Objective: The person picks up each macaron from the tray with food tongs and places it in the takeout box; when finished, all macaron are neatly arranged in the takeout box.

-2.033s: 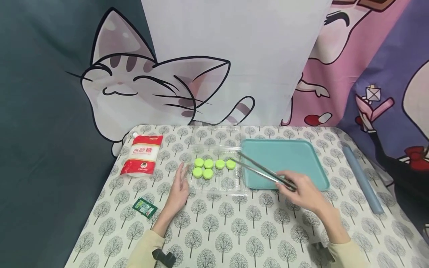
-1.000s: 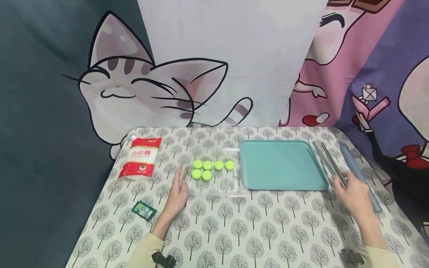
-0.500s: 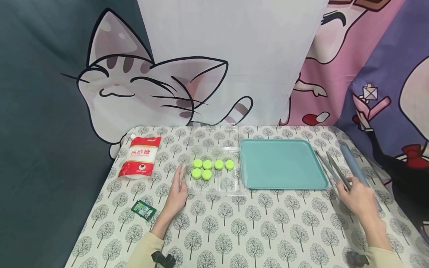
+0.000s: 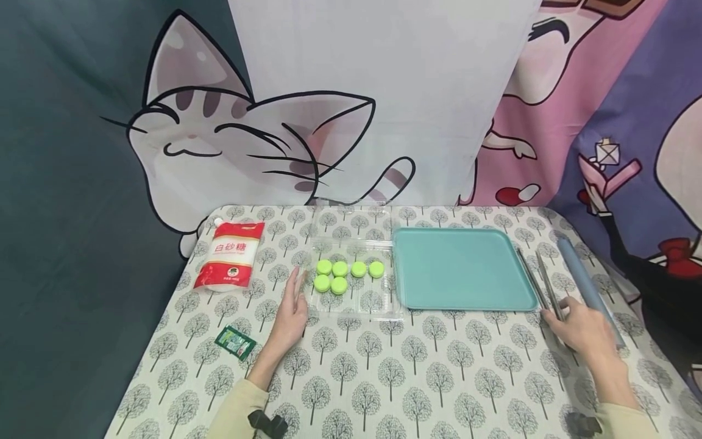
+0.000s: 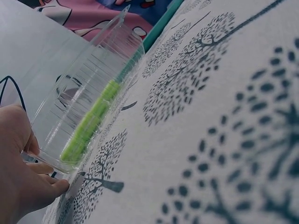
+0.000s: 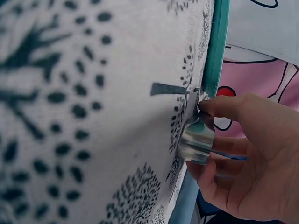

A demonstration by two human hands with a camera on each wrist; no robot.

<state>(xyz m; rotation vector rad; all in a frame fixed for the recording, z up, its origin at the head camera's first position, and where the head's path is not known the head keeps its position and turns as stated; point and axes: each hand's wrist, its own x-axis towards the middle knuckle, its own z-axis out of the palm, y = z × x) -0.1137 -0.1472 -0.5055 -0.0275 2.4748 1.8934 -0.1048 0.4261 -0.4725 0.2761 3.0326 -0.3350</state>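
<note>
Several green macarons (image 4: 339, 269) sit in a clear plastic box (image 4: 378, 300), grouped at its left and upper right, with its lid (image 4: 353, 219) folded back. My left hand (image 4: 290, 314) rests against the box's left wall, fingers extended along it and the thumb low by the base in the left wrist view. My right hand (image 4: 584, 329) grips metal tongs (image 4: 548, 286) near their closed end, low over the cloth right of the tray. In the right wrist view the bent metal end of the tongs (image 6: 196, 142) shows between thumb and fingers; the tips point away.
A teal tray (image 4: 460, 268) lies right of the box. A blue-grey rod (image 4: 589, 289) lies beyond the tongs. At the left are a red and white sugar bag (image 4: 230, 256) and a small green packet (image 4: 236, 342). A patterned curtain stands behind the table.
My right hand has carried the tongs from over the box across the tray to its right side, then lowered them toward the cloth. My left hand and the macarons stay in place.
</note>
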